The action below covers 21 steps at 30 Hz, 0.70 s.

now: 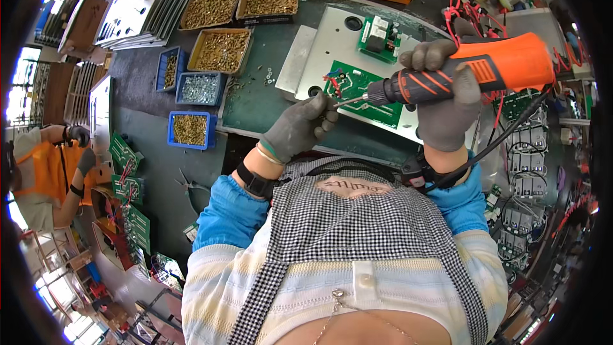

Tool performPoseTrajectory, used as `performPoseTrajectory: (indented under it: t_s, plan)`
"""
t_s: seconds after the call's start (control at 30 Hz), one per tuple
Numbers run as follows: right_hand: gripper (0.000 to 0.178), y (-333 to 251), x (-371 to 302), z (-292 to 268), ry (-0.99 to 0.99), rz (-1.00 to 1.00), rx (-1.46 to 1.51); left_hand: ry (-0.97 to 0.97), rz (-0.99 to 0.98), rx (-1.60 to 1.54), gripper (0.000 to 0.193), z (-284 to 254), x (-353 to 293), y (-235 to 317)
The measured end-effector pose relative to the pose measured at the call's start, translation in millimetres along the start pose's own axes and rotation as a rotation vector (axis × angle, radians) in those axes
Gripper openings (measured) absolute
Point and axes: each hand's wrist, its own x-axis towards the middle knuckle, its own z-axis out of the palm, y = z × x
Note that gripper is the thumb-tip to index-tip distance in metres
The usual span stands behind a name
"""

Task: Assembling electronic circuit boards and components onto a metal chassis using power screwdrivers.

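An orange and black electric screwdriver (485, 67) lies across my gloved right hand (447, 118), whose fingers wrap round its body. Its thin metal bit points left, down to the fingertips of my gloved left hand (295, 129). Those fingers are pinched together at the bit's tip; whatever is between them is too small to make out. Under the bit is a green circuit board (367, 92) with red and blue wires, lying on a pale metal plate (329, 38). A second green board (381, 41) with white and black components sits farther back on the plate.
Cardboard boxes of brass-coloured hardware (220, 51) stand at the back left, near blue bins (200, 89) of small metal parts. Stacked metal plates (143, 9) are beyond. Pliers (188, 185) lie left. A cable (511, 131) hangs by my right wrist. A co-worker (48, 166) is at far left.
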Motion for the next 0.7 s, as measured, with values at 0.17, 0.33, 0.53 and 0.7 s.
performPoseTrajectory:
  t_s: [0.17,0.33,0.53,0.7]
  plan:
    - [0.054,14.6,-5.7,1.9,0.042,0.055,-0.037,0.047,-0.099,-0.044,0.053,-6.1,5.4,-8.1]
    - [0.053,14.2,-5.1,0.0,0.09,0.002,0.002,0.049,0.165,0.354,0.047,-9.6,4.1,-7.3]
    - [0.049,9.9,-9.2,-2.4,0.098,0.062,0.012,0.186,0.521,0.995,0.031,-7.0,1.1,-4.0]
    - [0.047,10.9,-12.8,0.6,0.09,0.089,0.039,0.237,0.706,1.19,0.029,-3.4,3.2,-0.1]
